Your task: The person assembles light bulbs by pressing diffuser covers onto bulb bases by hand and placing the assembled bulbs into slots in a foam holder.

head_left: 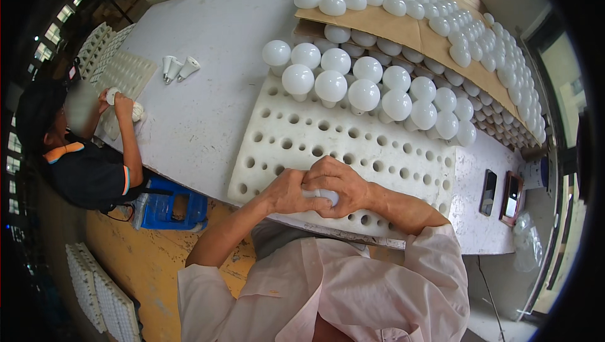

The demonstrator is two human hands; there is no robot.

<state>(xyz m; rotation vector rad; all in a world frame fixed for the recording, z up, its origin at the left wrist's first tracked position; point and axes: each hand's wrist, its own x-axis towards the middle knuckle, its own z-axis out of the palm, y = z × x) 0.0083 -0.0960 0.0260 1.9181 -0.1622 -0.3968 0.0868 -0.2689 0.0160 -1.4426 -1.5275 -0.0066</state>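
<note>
1. A worker (265,298) in a pale shirt presses left hand (287,192) and right hand (341,184) together around one white bulb (328,196), held above the near part of a white foam tray (334,140).
2. The tray's near edge runs along the front of the counter (189,121); bare surface opens wide at left, a narrower strip at right.
3. Behind, a cardboard sheet (406,26) crowded with bulbs leaves scant room.
4. Fifteen globe bulbs (363,95) stand in the tray: eight behind, seven in front.
5. Three white lamp housings (189,68) lie near one co-worker (88,175); one black phone (488,192) rests at right.
</note>
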